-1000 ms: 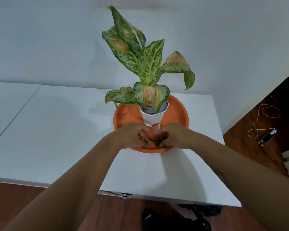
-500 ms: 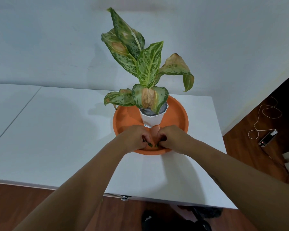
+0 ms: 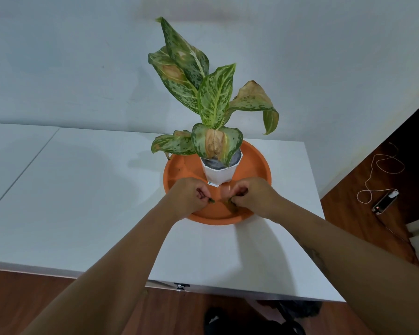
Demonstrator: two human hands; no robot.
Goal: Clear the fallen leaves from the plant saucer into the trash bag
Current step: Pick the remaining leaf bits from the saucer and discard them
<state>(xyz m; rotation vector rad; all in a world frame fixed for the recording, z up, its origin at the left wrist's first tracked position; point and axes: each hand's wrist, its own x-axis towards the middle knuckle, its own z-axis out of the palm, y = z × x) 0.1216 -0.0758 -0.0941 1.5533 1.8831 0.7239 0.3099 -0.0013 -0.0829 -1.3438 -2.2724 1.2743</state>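
Small green fallen leaf scraps in round orange plastic saucer: light, limp, tearable; left hand and right hand each hold a closed pinch grip on a scrap.

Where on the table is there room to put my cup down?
Left of the orange saucer the white table is bare out to the seam. The strip between saucer and near edge is bare too, but both arms cross it. The saucer is crowded: pot, left hand, right hand.

Nothing here reads as text. The white pot carries a small label at its near lower edge, perhaps with a blue mark, too tiny to read.
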